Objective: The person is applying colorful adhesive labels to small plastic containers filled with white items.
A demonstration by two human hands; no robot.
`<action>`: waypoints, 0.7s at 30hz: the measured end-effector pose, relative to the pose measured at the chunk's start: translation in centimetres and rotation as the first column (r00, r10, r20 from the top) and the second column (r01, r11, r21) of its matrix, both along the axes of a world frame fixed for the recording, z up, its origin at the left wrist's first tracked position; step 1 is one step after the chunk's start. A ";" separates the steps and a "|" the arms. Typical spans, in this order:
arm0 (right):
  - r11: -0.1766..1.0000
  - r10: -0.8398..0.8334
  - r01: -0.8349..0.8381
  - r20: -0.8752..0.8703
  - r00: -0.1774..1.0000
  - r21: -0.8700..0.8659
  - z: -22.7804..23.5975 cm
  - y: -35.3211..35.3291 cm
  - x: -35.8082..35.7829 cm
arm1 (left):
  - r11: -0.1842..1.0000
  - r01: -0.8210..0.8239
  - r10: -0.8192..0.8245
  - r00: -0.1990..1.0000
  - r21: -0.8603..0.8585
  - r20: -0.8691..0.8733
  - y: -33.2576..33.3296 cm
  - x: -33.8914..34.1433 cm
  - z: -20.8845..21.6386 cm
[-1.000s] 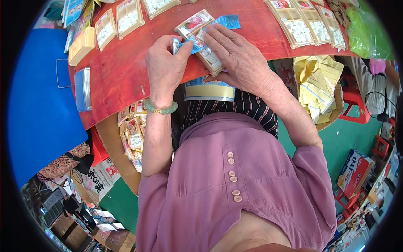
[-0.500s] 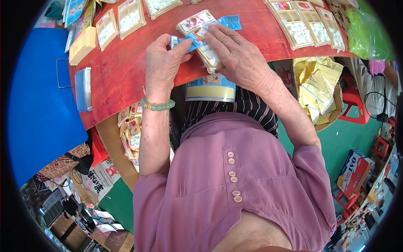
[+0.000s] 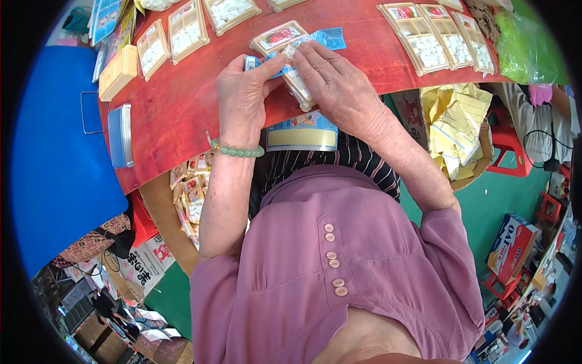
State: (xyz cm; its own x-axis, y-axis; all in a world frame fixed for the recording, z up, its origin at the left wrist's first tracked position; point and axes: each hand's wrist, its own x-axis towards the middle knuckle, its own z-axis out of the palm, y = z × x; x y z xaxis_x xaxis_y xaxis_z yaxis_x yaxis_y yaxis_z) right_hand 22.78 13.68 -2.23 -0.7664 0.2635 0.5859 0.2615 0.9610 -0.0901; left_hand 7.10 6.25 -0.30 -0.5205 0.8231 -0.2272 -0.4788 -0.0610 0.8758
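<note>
A cream plastic tray with white pieces [image 3: 295, 87] lies tilted at the table's near edge, a blue printed wrapper strip [image 3: 329, 39] running across it. My left hand [image 3: 244, 97] pinches the strip's left end between thumb and fingers. Across the tray's right side, my right hand [image 3: 345, 91] holds it with bent fingers, covering much of tray and strip. Just beyond is a tray section with a strawberry picture [image 3: 280, 36]; the hands hide whether it belongs to the same tray. A blue printed card with a pale yellow band [image 3: 303, 138] sits on my lap.
Filled trays stand on the red table [image 3: 182, 115], at the far left [image 3: 186, 30] and right [image 3: 427, 48]. A stack of blue-edged sheets [image 3: 120, 136] is at the left edge. Cardboard boxes flank me, one with packed trays [image 3: 193, 194], one with yellow paper [image 3: 458, 124].
My left hand has shifted slightly right and down, nearer the right hand. The right hand's fingers have slid a little lower over the tray. The view has shifted slightly.
</note>
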 end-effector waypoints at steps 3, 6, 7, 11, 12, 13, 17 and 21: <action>1.000 -0.008 0.008 -0.001 1.000 0.025 -0.1 0.0 -0.2 | 0.998 -0.060 0.060 0.998 -0.006 0.017 0.1 0.4 -0.1; 1.000 -0.016 0.016 -0.012 1.000 0.024 -0.1 -0.2 -0.1 | 0.999 -0.051 0.051 0.999 0.010 0.017 0.1 0.4 -0.1; 1.000 -0.017 0.017 -0.025 1.000 0.020 -0.1 -0.3 -0.2 | 0.999 -0.034 0.033 0.999 0.015 0.017 0.0 0.4 0.0; 1.000 -0.015 0.016 -0.067 0.998 0.006 0.2 -1.4 -0.4 | 1.000 0.010 -0.010 1.000 -0.009 0.010 -1.0 -0.5 0.6; 1.000 -0.019 0.020 -0.061 0.998 0.009 0.3 -1.8 -0.5 | 1.000 0.021 -0.021 1.000 -0.016 0.005 -1.5 -0.8 0.9; 1.000 -0.022 0.022 -0.055 0.998 0.010 0.4 -2.5 -0.6 | 0.999 0.042 -0.042 0.999 -0.003 -0.006 -2.1 -1.2 1.2; 0.993 0.006 -0.010 -0.036 0.999 -0.116 0.6 -4.9 -1.2 | 0.995 0.008 -0.008 1.000 -0.096 0.002 -4.1 -1.8 1.7; 0.984 0.084 -0.081 0.016 0.996 -0.160 1.0 -5.2 -0.4 | 0.997 0.007 -0.007 1.000 -0.074 0.003 -5.6 -1.9 1.4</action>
State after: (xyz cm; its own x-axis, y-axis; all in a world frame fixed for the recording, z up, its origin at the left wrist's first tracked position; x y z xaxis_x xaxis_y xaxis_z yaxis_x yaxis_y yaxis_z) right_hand 22.39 8.48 -1.20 -0.8019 0.2874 0.5238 0.1858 0.9532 -0.2386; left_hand 5.21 0.61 1.13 -0.5141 0.8075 -0.2891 -0.4815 0.0072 0.8764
